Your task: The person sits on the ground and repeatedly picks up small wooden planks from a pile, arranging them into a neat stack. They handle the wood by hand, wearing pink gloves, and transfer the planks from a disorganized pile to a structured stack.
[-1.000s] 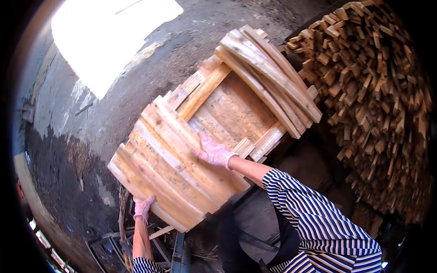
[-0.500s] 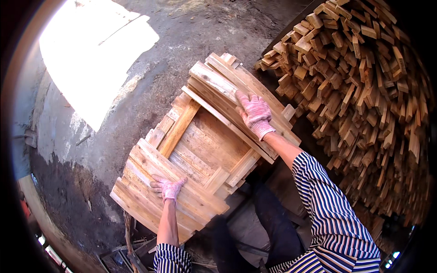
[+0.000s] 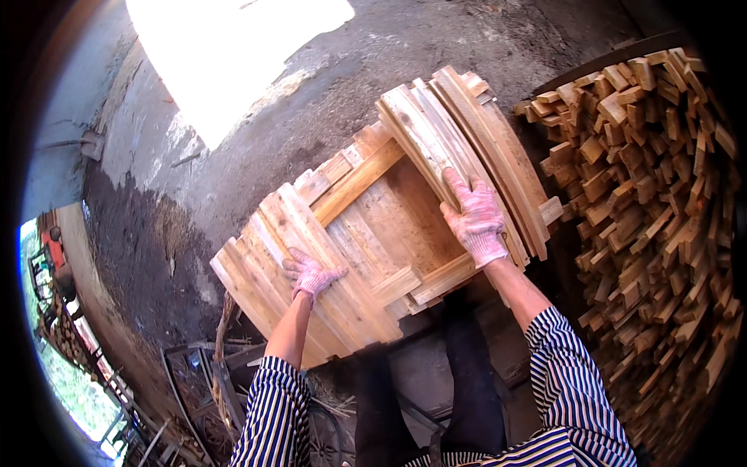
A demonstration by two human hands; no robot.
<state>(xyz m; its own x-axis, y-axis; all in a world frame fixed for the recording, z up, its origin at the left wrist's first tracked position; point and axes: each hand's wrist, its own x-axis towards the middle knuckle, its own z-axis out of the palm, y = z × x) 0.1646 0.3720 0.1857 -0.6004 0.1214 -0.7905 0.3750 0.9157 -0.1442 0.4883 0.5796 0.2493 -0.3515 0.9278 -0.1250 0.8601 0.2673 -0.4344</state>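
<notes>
A wide wooden panel of pale planks [image 3: 366, 268] lies tilted in front of me, with a recessed bare part in its middle. My left hand [image 3: 313, 278], in a pinkish knit glove, rests with fingers spread on the left group of planks [image 3: 264, 257]. My right hand [image 3: 476, 220], gloved alike, lies over a stack of loose planks [image 3: 436, 144] on the right side. Its fingers are stretched out on the top plank, and the thumb is apart by the inner edge. A crosswise batten [image 3: 358, 180] spans the far side between both groups. My palms' undersides are hidden.
A tall pile of cut wood strips [image 3: 646, 194] stands to the right. Metal frames [image 3: 183, 389] and a thin stick [image 3: 222, 350] are at the lower left. Bright sunlight falls on the grey floor [image 3: 233, 167] beyond. My legs [image 3: 467, 366] are below the panel.
My view has swung, so the panel sits farther right in it. The inner plank of the right stack, which stood apart before, now lies closer to the others. Both hands remain on the planks.
</notes>
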